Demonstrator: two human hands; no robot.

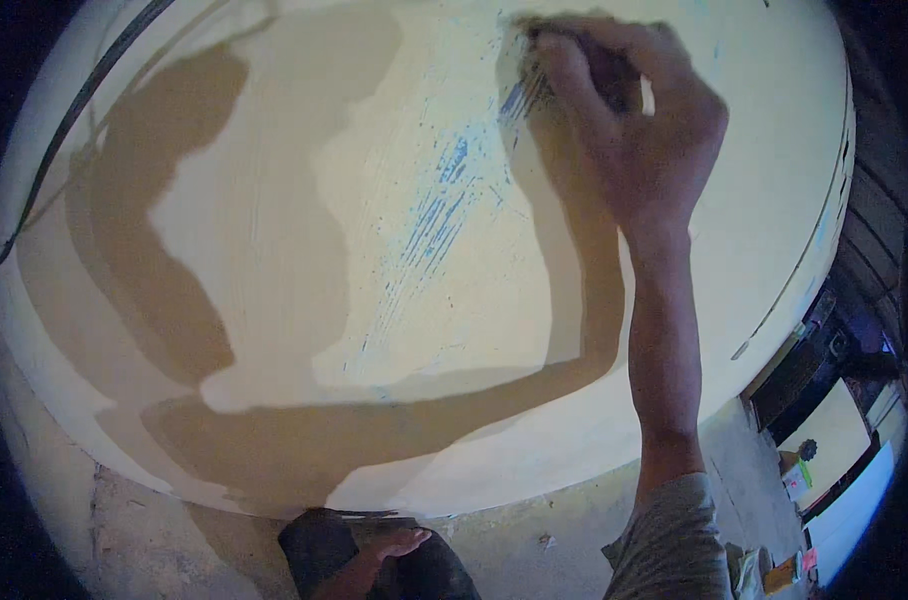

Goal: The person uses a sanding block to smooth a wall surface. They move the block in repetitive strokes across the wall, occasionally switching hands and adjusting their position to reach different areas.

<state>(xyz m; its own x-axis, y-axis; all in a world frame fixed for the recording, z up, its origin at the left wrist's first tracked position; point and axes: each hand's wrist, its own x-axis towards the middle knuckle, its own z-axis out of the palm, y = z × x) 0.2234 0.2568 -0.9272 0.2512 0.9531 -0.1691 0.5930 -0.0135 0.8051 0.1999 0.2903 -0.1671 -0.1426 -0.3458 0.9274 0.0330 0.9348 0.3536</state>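
My right hand (641, 112) reaches to the upper part of a broad, curved cream-painted panel (454, 315). Its thumb and fingers are pinched together against the surface. Motion blur and shadow at the fingertips hide whether a small thing is held there. Streaky blue marks (439, 217) run diagonally across the panel, left of the hand and below it, and more dark blue streaks (521, 97) show beside the thumb. Low in the view, my left hand (401, 541) rests at my dark-clad leg (439, 570). Nothing shows in it, and its fingers are only partly visible.
A dark strip or cable (86, 112) crosses the panel's upper left. Thin gap lines (791, 277) run along its right side. Concrete floor (529, 544) lies below. At the right stand a pale board (833, 442), a small container (797, 480) and several jumbled items (780, 574). Shadows cover much of the panel.
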